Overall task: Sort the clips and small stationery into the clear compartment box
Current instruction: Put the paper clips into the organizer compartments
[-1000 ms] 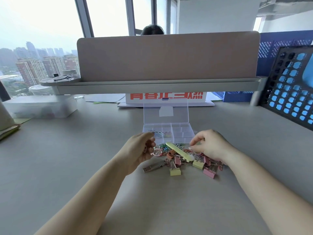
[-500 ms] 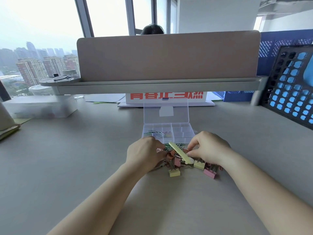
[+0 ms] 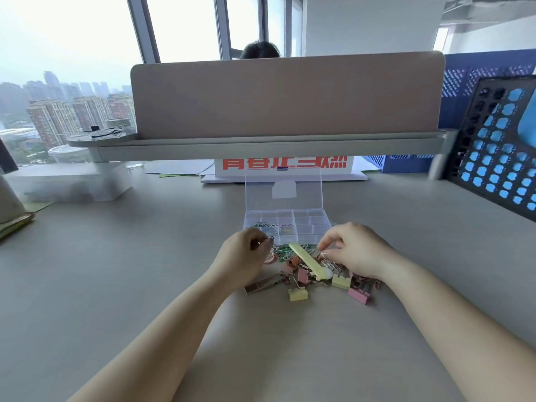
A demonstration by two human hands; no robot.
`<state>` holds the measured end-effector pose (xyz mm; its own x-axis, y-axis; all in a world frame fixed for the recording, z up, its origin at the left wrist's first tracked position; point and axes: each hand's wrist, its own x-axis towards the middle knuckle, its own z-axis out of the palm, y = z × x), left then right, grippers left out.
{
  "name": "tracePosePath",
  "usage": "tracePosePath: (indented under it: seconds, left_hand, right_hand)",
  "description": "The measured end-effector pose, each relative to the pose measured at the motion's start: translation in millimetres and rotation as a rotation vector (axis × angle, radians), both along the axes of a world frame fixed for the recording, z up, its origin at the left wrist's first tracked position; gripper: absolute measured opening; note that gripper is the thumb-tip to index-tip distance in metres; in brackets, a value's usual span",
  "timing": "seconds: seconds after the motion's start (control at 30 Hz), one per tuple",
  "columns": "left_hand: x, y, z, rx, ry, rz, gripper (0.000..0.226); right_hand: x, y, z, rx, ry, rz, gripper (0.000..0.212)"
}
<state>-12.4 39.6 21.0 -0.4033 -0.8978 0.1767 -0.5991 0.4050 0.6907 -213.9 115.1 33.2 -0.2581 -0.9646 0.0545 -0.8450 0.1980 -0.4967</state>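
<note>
The clear compartment box (image 3: 319,220) stands open on the desk with its lid (image 3: 282,190) upright; paper clips (image 3: 265,227) lie in its left compartments. In front of it is a pile: coloured paper clips (image 3: 285,252), a long pale-yellow piece (image 3: 306,259), yellow binder clips (image 3: 298,294), a pink binder clip (image 3: 359,295) and a metal clip (image 3: 262,284). My left hand (image 3: 246,253) is at the pile's left edge, fingers curled, pinching paper clips at the fingertips. At the pile's right side my right hand (image 3: 355,250) pinches a paper clip between thumb and forefinger.
A desk divider with a shelf (image 3: 261,146) hangs over the far side. A white box with red print (image 3: 282,166) sits behind the lid. A frosted container (image 3: 69,181) is at the left, a black perforated rack (image 3: 499,158) at the right.
My left hand dipped into the pile, then rose slightly toward the box's near edge. My right hand stayed on the pile's right side, its fingers shifting among the clips.
</note>
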Motion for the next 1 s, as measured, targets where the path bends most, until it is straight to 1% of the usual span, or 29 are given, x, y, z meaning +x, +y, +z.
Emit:
tracePosePath:
  seconds: [0.03,0.1,0.17,0.2,0.23,0.3,0.4,0.47,0.53,0.57,0.63,0.7,0.73,0.8,0.87,0.93,1.0]
  left_hand:
    - [1,1,3,0.139,0.114,0.006,0.016]
    - [4,2,10,0.46,0.411,0.009,0.018]
    - [6,1,15,0.751,0.697,0.017,0.02]
    - [8,0,17,0.856,0.795,0.018,0.021]
    - [9,-1,19,0.931,0.851,0.008,0.022]
    - [10,-2,19,1.005,0.886,-0.03,0.025]
    - [10,-5,14,1.002,0.874,-0.044,0.033]
    - [9,-4,13,0.944,0.821,-0.016,0.03]
    - [7,0,13,0.804,0.694,0.002,0.024]
    - [6,1,12,0.689,0.583,0.009,0.02]
    - [5,1,8,0.375,0.29,0.007,0.014]
    - [7,-2,3,0.055,-0.007,-0.064,0.017]
    - [8,-2,3,-0.047,-0.125,-0.101,0.021]
    - [9,-1,4,-0.154,-0.287,-0.149,0.027]
    - [8,-1,5,-0.229,-0.399,-0.168,0.029]
    - [6,-1,5,-0.295,-0.458,-0.165,0.029]
    - [4,-1,5,-0.348,-0.473,-0.159,0.027]
  right_hand:
    - [-2,0,0,0.016,-0.027,0.02,0.017]
    - [-1,0,-1,0.078,-0.045,0.05,0.031]
    - [3,-2,-2,0.101,-0.032,0.043,0.037]
    - [5,-3,-3,0.101,-0.013,0.033,0.038]
    - [8,-4,-2,0.098,0.013,0.028,0.039]
    - [13,-6,-2,0.086,0.059,0.024,0.041]
    - [18,-6,-1,0.082,0.079,0.038,0.047]
    - [19,-8,-2,0.09,0.082,0.048,0.049]
    - [19,-9,-2,0.103,0.091,0.056,0.049]
    - [19,-10,-2,0.106,0.099,0.056,0.047]
    - [20,-9,0,0.092,0.119,0.054,0.037]
    - [21,-7,1,0.064,0.138,0.055,0.027]
    - [21,-6,1,0.054,0.131,0.062,0.025]
    - [19,-6,1,0.046,0.101,0.078,0.026]
    - [17,-6,1,0.076,0.085,0.097,0.031]
    - [15,-7,-1,0.123,0.084,0.12,0.037]
    - [16,-7,-2,0.149,0.107,0.134,0.038]
